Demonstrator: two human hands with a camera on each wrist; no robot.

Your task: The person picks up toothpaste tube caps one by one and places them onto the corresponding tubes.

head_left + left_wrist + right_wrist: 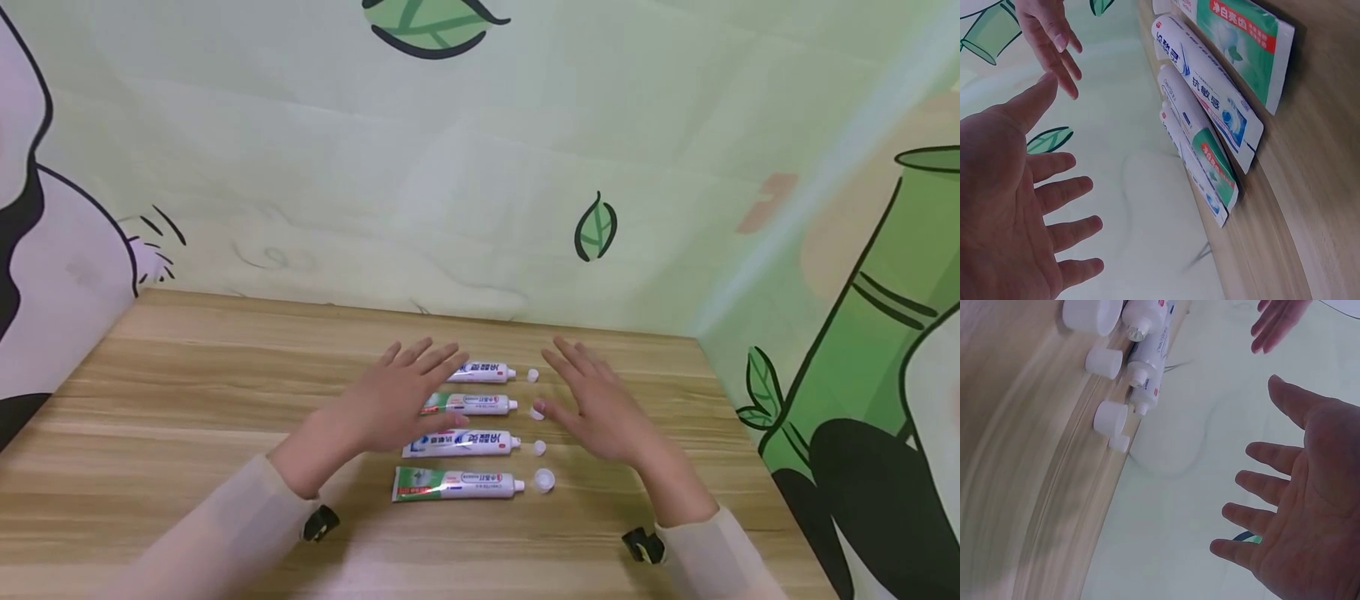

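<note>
Head view brings me both hands released: the bare left hand (386, 404) and the bare right hand (600, 412) hang in the air, fingers spread, gripping nothing. Below them, on the pale wood-grain surface (225, 400), I count four plastic toothpaste tubes lying in a row, uncapped ends to the right: nearest me a green-and-white tube (457, 484), then a white-and-blue tube (465, 443), a second green-and-white tube (480, 405) and, farthest, a second white-and-blue tube (487, 372). The left hand hides the left ends of the two farthest from me. Just beside each uncapped end sits its own white plastic cap: a wide cap (544, 480), a small cap (539, 448), another wide cap (1111, 417) and another small cap (532, 376). My right thumb overlaps the third in the head view, yet the right wrist camera shows me that hand apart from it. Behind stands a pale green wall (300, 167) printed with leaves (596, 227).
</note>
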